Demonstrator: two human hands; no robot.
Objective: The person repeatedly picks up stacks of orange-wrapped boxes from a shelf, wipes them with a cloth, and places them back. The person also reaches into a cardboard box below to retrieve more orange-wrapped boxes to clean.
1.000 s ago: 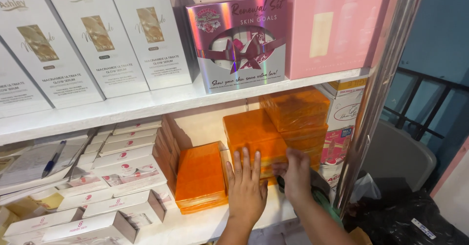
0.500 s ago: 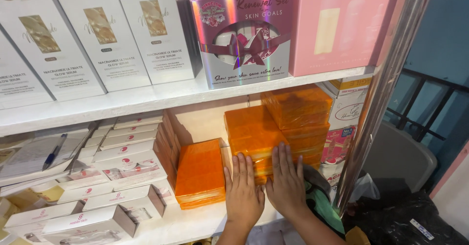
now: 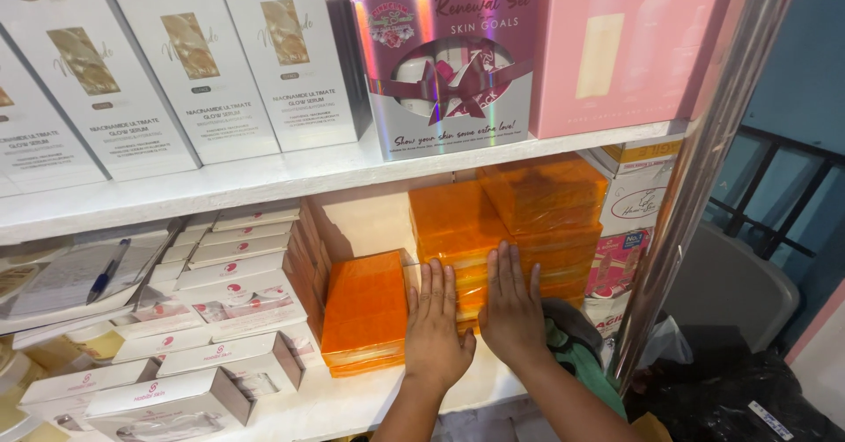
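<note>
White upper shelf (image 3: 290, 178) carrying tall white serum boxes (image 3: 220, 63), a holographic gift set box (image 3: 444, 68) and a pink box (image 3: 616, 46), lower shelf (image 3: 352, 398) – orange wrapped soap stacks (image 3: 365, 310), flat white cartons (image 3: 224, 275), papers with a blue pen (image 3: 107, 270)

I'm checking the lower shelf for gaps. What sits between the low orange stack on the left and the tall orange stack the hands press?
Nothing but a narrow strip of bare shelf between the low stack and the tall stack; the left hand covers its front end, in the head view.
</note>
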